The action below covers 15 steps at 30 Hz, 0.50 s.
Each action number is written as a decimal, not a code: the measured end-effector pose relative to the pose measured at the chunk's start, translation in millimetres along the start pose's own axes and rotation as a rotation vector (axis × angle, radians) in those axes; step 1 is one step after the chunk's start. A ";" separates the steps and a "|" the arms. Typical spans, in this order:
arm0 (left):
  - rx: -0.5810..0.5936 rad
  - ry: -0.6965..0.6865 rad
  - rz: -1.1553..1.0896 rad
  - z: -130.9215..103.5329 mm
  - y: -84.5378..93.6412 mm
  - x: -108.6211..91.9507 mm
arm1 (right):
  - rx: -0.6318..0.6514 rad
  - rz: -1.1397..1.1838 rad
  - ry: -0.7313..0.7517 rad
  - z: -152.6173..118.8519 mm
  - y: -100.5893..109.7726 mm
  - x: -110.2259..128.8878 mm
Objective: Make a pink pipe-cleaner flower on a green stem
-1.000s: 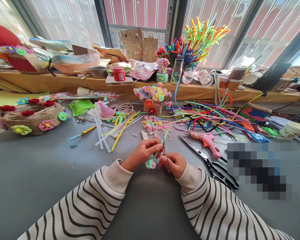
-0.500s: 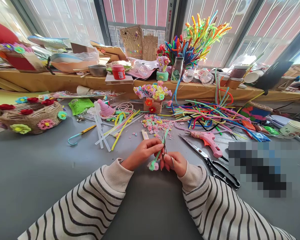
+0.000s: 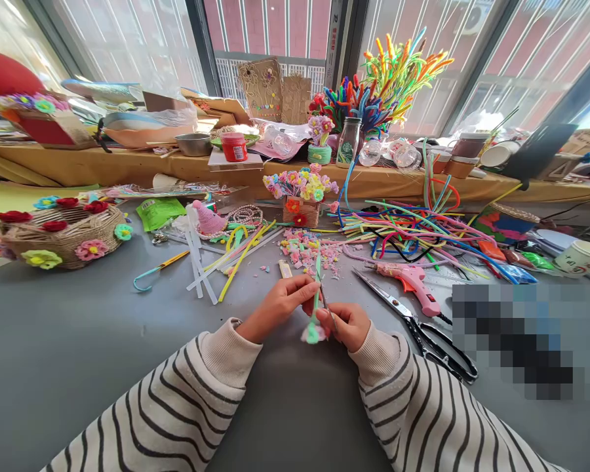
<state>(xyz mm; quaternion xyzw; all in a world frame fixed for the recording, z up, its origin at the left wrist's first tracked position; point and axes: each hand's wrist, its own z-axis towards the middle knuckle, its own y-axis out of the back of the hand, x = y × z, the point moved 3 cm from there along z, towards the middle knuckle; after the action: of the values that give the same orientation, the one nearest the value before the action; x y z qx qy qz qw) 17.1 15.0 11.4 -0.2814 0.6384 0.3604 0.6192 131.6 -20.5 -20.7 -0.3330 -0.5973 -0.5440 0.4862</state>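
Between thumb and fingers, my left hand (image 3: pixel 295 294) pinches the stem of a green pipe cleaner flower (image 3: pixel 313 332). Its fuzzy green and pale pink head hangs downward, while the free end of the stem points away from me. My right hand (image 3: pixel 348 324) is closed on a small pair of scissors (image 3: pixel 326 305), fingers through the handles. The blades lie right beside the green stem; whether they touch it I cannot tell. Beyond my hands lies a scatter of pink, green and yellow fluff clippings (image 3: pixel 307 252).
Large black-handled scissors (image 3: pixel 408 314) and a pink glue gun (image 3: pixel 413 283) lie to the right. Clear glue sticks (image 3: pixel 196 262) and a crochet hook (image 3: pixel 164 267) are at left. Farther back are a heap of pipe cleaners (image 3: pixel 398 229), a flower basket (image 3: pixel 299 213) and a woven basket (image 3: pixel 73 246).
The flower has turned: its head has swung slightly right and its stem stands straighter. The small scissors have shifted slightly with my right hand. The view has tilted a little.
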 end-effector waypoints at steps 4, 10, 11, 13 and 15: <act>-0.039 -0.015 0.033 0.2 1.0 0.0 | 0.010 -0.045 0.013 1.1 -3.2 -4.7; -0.073 -0.047 0.068 -0.2 2.6 0.3 | 0.048 -0.076 0.098 0.0 -5.9 -3.8; -0.076 -0.053 0.079 -0.4 2.8 0.1 | 0.054 -0.078 0.102 -0.4 -6.1 -3.4; -0.062 -0.060 0.100 -0.7 2.3 -0.1 | 0.070 -0.072 0.104 -1.0 -6.4 -3.3; -0.036 -0.065 0.115 -1.0 1.3 -0.1 | 0.077 -0.070 0.104 -1.0 -6.1 -3.8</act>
<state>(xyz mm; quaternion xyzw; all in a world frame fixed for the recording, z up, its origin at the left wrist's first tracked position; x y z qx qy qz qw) 15.4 15.0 11.7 -0.2438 0.6265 0.4157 0.6126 127.3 -22.1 -26.4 -0.2642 -0.6028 -0.5539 0.5099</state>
